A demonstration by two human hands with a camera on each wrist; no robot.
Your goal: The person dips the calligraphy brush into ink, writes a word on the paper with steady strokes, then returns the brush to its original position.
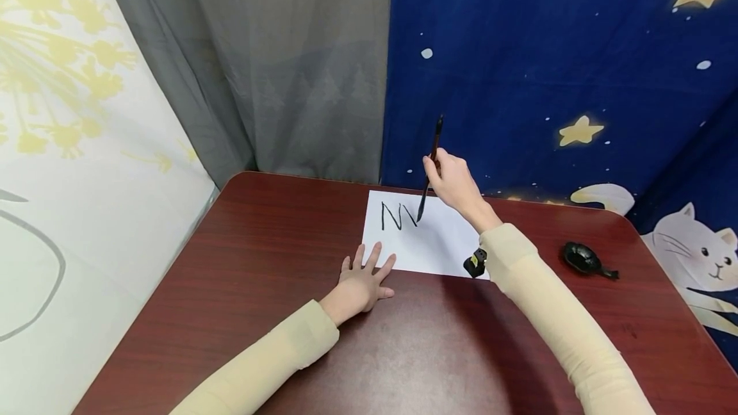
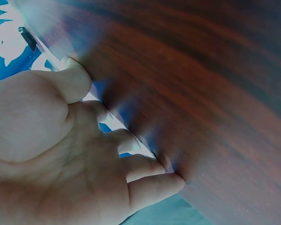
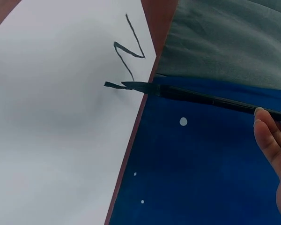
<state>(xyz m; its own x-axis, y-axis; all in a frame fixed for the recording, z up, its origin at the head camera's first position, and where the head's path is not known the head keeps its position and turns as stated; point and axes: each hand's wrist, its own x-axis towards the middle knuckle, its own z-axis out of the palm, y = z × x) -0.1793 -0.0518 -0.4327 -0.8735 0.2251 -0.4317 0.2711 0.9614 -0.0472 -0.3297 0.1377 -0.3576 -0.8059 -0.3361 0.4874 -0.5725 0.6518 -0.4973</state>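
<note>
1. The blue curtain (image 1: pixel 507 75), printed with stars, hangs beyond the paper.
2. The grey curtain (image 1: pixel 311 69) hangs beyond the paper too, farther left.
3. The tabletop (image 1: pixel 277 242), reddish brown, lies under the paper and shows on both sides of it.
4. The paper (image 1: pixel 438 245) is white and lies near the tabletop's far edge.
5. The left hand (image 1: pixel 362 284) is spread at the paper's near left corner, fingers straight, grasping nothing.
6. The right hand (image 1: pixel 457 183) is above the paper's far part, pinching the brush.
7. The brush (image 3: pixel 192 96) slants over the paper, tip down at the short stroke; contact is hard to tell.
8. The dish (image 1: pixel 583 258), black, sits right of the paper, well apart.
9. The N (image 3: pixel 129 51) is inked on the paper's left part.
10. The short stroke (image 3: pixel 113 86) is on the paper, just right of the N.
</note>
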